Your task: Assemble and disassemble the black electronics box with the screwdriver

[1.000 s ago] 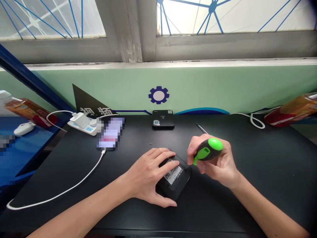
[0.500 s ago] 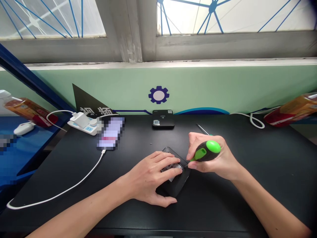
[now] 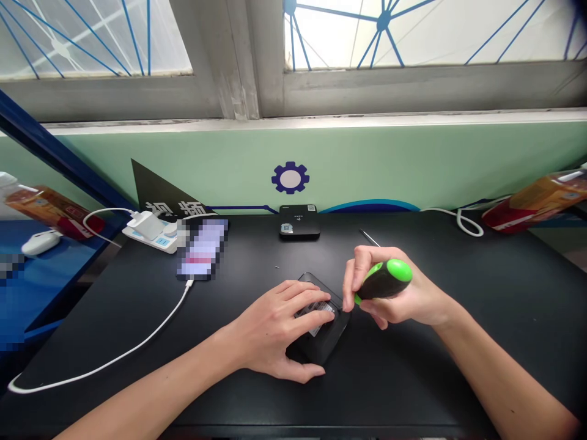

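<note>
My left hand (image 3: 279, 330) lies over a small black electronic box (image 3: 328, 342), its fingers spread on a printed label and its thumb along the near side. The box sits turned at an angle on the black table, partly hidden by the hand. In my right hand (image 3: 389, 281) is a screwdriver (image 3: 387, 280) with a black and green handle, the butt end tilted up toward me. Its tip is hidden behind the fingers near the box's right corner, so contact cannot be made out. A tiny screw (image 3: 277, 267) lies beyond the box.
A second black box (image 3: 299, 223) stands by the wall. Behind my right hand lies a thin metal tool shaft (image 3: 369, 237). At the left are a phone (image 3: 202, 249), a white cable (image 3: 137, 354) and a power strip (image 3: 153, 235). A drink bottle (image 3: 532, 205) leans at the right.
My right hand has turned the screwdriver slightly, and its fingers have shifted round the handle. My left hand and the box hold their place; the whole view has moved a little.
</note>
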Available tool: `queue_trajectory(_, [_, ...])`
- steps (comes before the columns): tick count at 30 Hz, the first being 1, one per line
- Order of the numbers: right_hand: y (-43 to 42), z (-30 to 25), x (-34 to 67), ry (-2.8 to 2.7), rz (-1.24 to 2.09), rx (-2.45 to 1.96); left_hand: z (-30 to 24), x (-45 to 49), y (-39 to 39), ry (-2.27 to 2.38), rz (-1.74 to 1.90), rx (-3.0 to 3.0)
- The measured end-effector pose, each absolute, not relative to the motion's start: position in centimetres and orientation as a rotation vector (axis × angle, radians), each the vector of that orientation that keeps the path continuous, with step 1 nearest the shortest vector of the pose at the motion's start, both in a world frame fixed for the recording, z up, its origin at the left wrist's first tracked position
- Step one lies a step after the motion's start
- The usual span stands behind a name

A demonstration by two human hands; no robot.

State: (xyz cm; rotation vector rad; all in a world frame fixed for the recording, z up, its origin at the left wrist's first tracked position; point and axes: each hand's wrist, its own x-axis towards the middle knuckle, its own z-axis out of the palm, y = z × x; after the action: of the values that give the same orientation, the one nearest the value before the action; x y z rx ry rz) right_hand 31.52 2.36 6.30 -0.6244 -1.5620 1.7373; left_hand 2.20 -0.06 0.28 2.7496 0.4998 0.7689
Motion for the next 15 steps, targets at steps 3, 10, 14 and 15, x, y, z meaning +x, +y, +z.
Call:
queue_trajectory(3, [2.4, 6.0, 31.7, -1.586, 1.780, -0.581, 0.3, 2.1, -0.1, 0.502, 0.772, 2.747])
queue_trajectory(10, [2.4, 5.6, 31.3, -1.581, 1.741, -0.588, 0.4, 2.1, 0.0, 0.525, 0.767, 2.735])
queue_trajectory(14, [2.2, 5.7, 30.7, -1.442, 1.787, -0.641, 0.4, 2.1, 0.0, 0.516, 0.793, 2.734])
queue_trajectory(15, [2.1, 5.7, 30.5, -1.426, 1.790, -0.641, 0.4, 2.1, 0.0, 0.518, 0.793, 2.734])
